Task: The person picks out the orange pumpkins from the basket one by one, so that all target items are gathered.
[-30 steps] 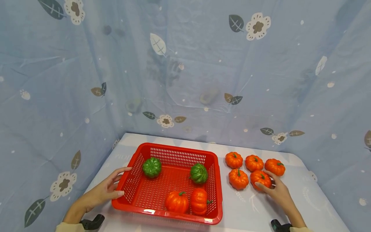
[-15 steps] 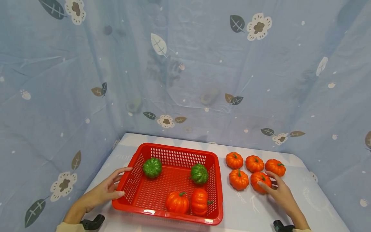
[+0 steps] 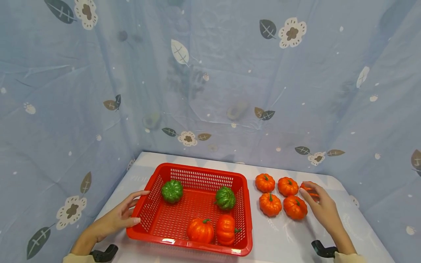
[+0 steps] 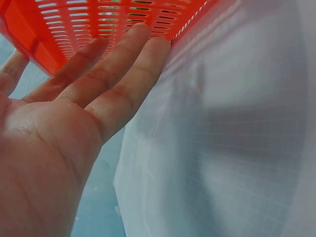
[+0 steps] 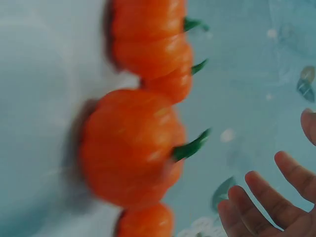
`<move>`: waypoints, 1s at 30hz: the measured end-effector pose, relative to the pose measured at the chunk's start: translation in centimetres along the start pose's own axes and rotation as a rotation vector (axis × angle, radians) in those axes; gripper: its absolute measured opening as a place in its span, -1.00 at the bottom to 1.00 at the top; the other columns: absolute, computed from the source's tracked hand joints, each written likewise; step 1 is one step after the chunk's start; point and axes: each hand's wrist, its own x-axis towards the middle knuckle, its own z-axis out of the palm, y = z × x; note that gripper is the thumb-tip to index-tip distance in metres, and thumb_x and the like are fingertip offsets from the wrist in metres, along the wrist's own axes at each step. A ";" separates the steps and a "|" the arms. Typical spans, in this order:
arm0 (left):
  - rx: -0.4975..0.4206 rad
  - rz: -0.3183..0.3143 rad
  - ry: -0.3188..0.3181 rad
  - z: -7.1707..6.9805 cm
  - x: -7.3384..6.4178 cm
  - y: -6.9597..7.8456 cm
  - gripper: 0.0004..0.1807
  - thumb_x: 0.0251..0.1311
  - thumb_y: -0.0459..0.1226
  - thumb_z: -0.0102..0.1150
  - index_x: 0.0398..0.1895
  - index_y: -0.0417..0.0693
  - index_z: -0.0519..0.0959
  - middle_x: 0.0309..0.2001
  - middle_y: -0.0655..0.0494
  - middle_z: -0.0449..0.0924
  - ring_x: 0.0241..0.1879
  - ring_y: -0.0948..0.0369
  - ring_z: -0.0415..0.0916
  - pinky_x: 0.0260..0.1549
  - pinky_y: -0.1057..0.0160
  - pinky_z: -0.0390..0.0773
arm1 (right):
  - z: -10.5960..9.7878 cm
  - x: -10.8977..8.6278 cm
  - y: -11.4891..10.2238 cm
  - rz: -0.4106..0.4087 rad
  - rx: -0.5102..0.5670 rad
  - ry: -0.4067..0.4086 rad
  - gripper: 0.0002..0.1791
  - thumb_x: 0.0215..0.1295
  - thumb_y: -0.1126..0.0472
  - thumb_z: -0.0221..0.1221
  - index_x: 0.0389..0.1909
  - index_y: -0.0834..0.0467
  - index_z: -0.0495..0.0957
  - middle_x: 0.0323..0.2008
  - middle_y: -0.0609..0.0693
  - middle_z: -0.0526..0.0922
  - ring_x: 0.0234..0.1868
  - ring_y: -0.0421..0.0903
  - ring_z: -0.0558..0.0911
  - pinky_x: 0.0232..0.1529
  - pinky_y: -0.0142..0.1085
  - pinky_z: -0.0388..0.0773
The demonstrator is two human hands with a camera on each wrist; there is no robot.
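In the head view my left hand [image 3: 115,215] touches the left side of a red plastic basket [image 3: 197,168], fingertips and thumb at its rim. The left wrist view shows straight fingers [image 4: 121,94] against the slotted wall. My right hand [image 3: 322,210] is over the back-right toy pumpkin [image 3: 314,196], partly hiding it. Spread fingers [image 5: 269,197] stand apart from the large, blurred orange pumpkin [image 5: 131,148] in the right wrist view. Just left of the right hand lies another orange pumpkin [image 3: 295,207] with a green stem.
Inside the basket are two green pumpkins, one left [image 3: 172,191] and one right [image 3: 225,198], and two orange pumpkins along the front. Three more orange pumpkins, including a front one [image 3: 270,204], lie beside the basket on the white table [image 3: 276,241]. Patterned blue cloth [image 3: 210,91] surrounds the table.
My right hand has left the front-right orange pumpkin, which remains on the table, and moved back and right over the far-right one. My left hand and the basket have stayed in place.
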 end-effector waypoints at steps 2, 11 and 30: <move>0.000 0.000 -0.001 0.0 0.0 0.0 -0.12 0.36 -0.28 0.19 0.63 0.19 -0.04 0.56 -0.32 -0.10 0.37 -0.22 0.19 0.07 0.00 0.64 | -0.1 0.2 -0.9 -0.049 0.001 0.004 -0.38 0.53 -0.13 0.12 0.38 0.23 0.41 0.23 0.26 0.53 0.17 0.23 0.54 0.15 -0.03 0.61; 0.002 0.000 0.002 0.0 -0.1 -0.1 -0.13 0.36 -0.28 0.18 0.63 0.20 -0.03 0.55 -0.31 -0.09 0.37 -0.22 0.18 0.06 0.00 0.65 | 0.9 1.2 -5.4 -0.223 0.031 -0.057 -0.47 0.49 0.01 0.22 0.34 0.19 0.45 0.14 0.12 0.62 0.06 0.07 0.61 0.03 -0.50 0.55; -0.019 -0.005 0.004 0.0 0.0 -0.1 -0.11 0.35 -0.28 0.18 0.63 0.18 -0.05 0.54 -0.32 -0.08 0.36 -0.20 0.21 0.06 -0.01 0.64 | 6.3 3.4 -14.7 -0.480 0.206 -0.351 -0.48 0.39 0.05 0.34 0.33 -0.01 0.49 0.18 -0.02 0.64 0.11 0.05 0.65 0.11 -0.03 0.64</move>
